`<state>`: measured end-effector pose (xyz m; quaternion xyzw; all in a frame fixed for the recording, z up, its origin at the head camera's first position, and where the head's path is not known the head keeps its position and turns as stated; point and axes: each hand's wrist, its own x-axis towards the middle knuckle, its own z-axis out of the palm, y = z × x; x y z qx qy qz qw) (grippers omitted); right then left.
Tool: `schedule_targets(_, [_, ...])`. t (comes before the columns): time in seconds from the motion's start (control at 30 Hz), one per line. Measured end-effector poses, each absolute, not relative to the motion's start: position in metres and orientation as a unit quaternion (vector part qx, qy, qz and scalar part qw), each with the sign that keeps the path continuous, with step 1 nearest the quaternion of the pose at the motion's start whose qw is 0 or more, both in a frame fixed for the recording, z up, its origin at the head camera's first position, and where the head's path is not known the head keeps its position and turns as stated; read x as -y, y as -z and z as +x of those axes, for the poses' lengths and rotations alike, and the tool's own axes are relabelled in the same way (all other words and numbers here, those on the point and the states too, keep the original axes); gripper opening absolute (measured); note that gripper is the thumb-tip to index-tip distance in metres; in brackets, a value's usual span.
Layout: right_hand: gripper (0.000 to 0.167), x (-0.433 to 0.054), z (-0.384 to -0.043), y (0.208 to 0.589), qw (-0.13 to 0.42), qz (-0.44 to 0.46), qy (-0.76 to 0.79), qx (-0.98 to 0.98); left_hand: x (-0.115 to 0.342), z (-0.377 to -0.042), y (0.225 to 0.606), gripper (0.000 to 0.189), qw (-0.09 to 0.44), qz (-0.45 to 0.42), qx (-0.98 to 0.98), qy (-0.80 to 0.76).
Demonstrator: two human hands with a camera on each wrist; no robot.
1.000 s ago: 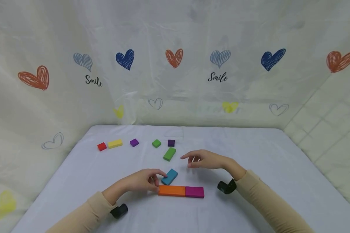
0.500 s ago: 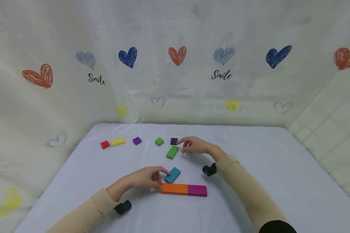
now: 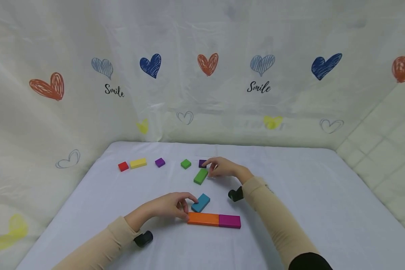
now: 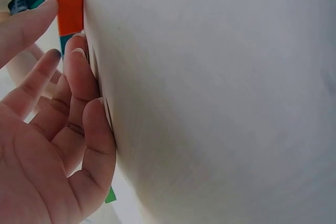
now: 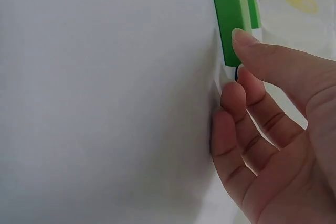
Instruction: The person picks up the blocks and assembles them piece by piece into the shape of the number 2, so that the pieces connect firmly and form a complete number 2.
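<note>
My left hand (image 3: 168, 206) rests low over the table, its index fingertip on the near left corner of a blue block (image 3: 203, 201) and its thumb at the left end of an orange block (image 3: 204, 219). That orange block lies end to end with a magenta block (image 3: 230, 221). Farther out, my right hand (image 3: 224, 166) reaches in from the right. Its index fingertip overlaps the right side of a small dark purple block (image 3: 201, 163). The thumb tip lies over the end of a long green block (image 5: 229, 24) in the right wrist view, with the other fingers loosely bent.
A small green block (image 3: 186, 164) lies left of the dark purple one. Farther left are a purple block (image 3: 160, 162), a yellow block (image 3: 138, 163) and a red block (image 3: 123, 166). A white curtain (image 3: 175, 90) with hearts hangs behind the white-covered table (image 3: 121, 195).
My right hand has moved forward and left, from above the bare cloth to the dark purple and long green blocks. The left hand keeps its place at the blue and orange blocks.
</note>
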<state>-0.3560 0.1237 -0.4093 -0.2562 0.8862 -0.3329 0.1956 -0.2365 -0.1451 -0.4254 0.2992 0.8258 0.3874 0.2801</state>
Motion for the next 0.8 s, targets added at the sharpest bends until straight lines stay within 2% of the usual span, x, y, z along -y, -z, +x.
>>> schedule_targets(0.23, [0.049, -0.1172, -0.3574, 0.4137, 0.198, -0.26, 0.32, -0.889, 0.1426, -0.2348, 0.4246, 0.048, 0.279, 0.287, -0.834, -0.38])
schedule_targets(0.43, [0.045, -0.1143, -0.3589, 0.4156, 0.191, -0.261, 0.299, -0.898, 0.1385, -0.2311, 0.4202, 0.05, 0.278, 0.258, -0.843, -0.381])
schedule_targets(0.8, [0.037, -0.1144, -0.3558, 0.4192, 0.172, -0.261, 0.28, -0.908, 0.1411, -0.2328, 0.4231, 0.048, 0.286, 0.274, -0.835, -0.383])
